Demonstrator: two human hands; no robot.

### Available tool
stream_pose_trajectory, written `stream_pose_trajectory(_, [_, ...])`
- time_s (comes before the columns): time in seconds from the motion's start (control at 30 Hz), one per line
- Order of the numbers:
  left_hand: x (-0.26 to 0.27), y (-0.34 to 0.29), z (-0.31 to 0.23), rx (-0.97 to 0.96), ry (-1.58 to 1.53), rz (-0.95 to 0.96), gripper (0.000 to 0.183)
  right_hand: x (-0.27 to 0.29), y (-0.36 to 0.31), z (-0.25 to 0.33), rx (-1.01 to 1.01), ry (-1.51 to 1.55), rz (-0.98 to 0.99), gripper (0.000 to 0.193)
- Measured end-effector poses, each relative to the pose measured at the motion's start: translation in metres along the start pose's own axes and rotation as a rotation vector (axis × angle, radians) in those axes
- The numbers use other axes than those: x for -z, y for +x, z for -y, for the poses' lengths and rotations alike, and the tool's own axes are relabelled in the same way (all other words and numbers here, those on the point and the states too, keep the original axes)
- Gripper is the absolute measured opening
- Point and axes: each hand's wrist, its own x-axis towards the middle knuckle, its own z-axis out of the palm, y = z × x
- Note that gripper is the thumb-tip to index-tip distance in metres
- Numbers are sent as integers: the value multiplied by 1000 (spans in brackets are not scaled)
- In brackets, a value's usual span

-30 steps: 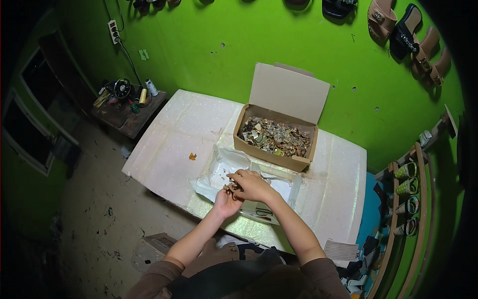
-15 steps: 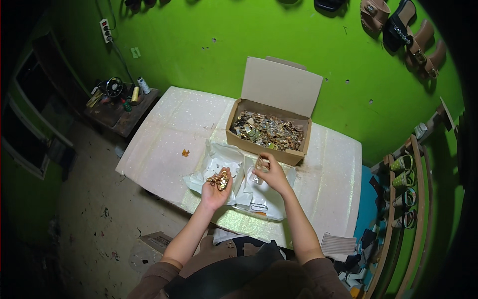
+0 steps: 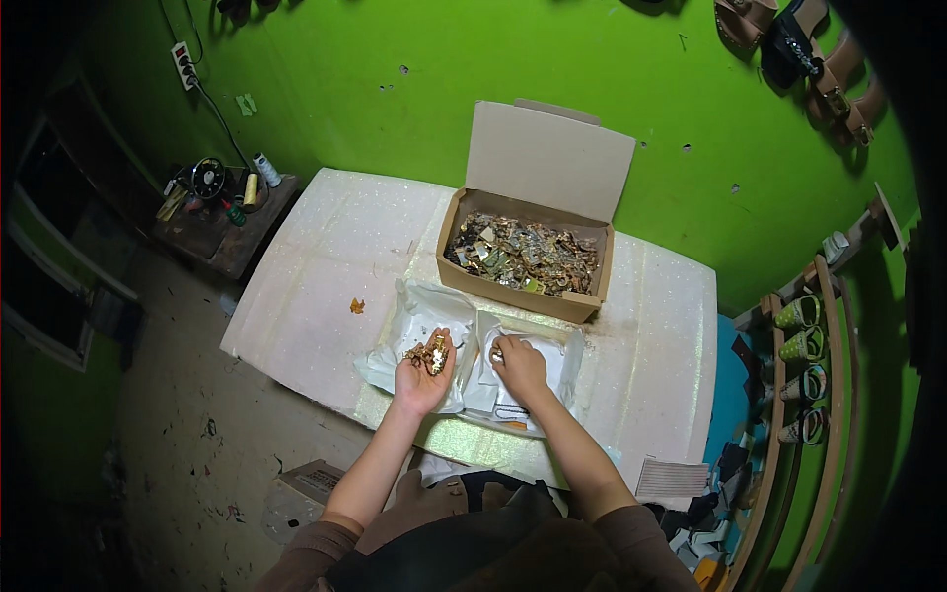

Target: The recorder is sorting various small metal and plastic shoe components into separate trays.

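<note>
Palm up, my left hand (image 3: 420, 384) cups a heap of small gold metal pieces (image 3: 435, 355), buckle-like and shiny. It hovers over the left half of a white-lined shallow open box (image 3: 395, 331). My right hand (image 3: 522, 369) is over the right half, its fingers closed together on a small gold metal piece (image 3: 496, 352) that shows at the fingertips. White paper (image 3: 484, 396) and a dark-edged strip (image 3: 511, 411) lie below that hand. Behind both hands stands an open cardboard box (image 3: 525, 301) full of loose gold and silver metal pieces (image 3: 533, 252).
All this rests on a table with a glittery white cover (image 3: 326, 232). An orange scrap (image 3: 357, 307) lies on its left part. A small wooden table (image 3: 232, 242) with thread spools is at far left. On the right, sandals (image 3: 807, 345) hang on a wooden rack (image 3: 774, 424).
My right hand has lowered toward the right half of the lined box, its fingers turning down. The left hand keeps holding the heap. The whole view has shifted slightly.
</note>
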Motion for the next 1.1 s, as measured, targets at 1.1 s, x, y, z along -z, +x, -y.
stream_pose_trajectory(1.1, [3, -9, -1, 37, -44, 42, 34, 17, -3, 29, 84, 160, -372, 29])
